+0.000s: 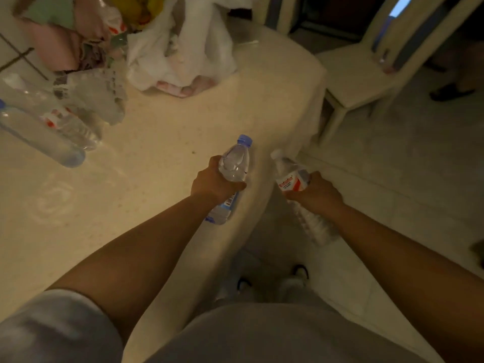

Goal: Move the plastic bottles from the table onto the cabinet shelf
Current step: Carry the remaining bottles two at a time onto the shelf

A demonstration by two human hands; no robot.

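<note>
- Head view: the left hand has its fingers curled round a blue-capped bottle, gripped about the middle, cap pointing away from the person, base down toward the worktop edge.
- The right hand has its fingers wrapped round a white-capped bottle at its red-and-white label; this one is held out past the worktop edge, over the floor.
- Step in hand, as I judge it: the carry — both bottles look lifted off the worktop, one per hand, and neither is on a shelf yet.
- No cabinet or shelf shows in this view, so the next move calls for turning away from the worktop to find it, keeping both grips firm on the smooth plastic, and then setting each bottle down in turn.
- More bottles lie on their sides at the far left of the worktop, close together, near a torn clear wrap — so further trips seem needed.
- The worktop is pale and speckled, with a rounded edge. A white bag sits slumped toward its far end, with more bags and cloth beside it, too blurred to name.
- Another person's hand is at the far left among those bags.
- Beyond the worktop stands a pale chair on a tiled floor; the room is dim. The person's own shoes show below, between worktop and floor.
</note>
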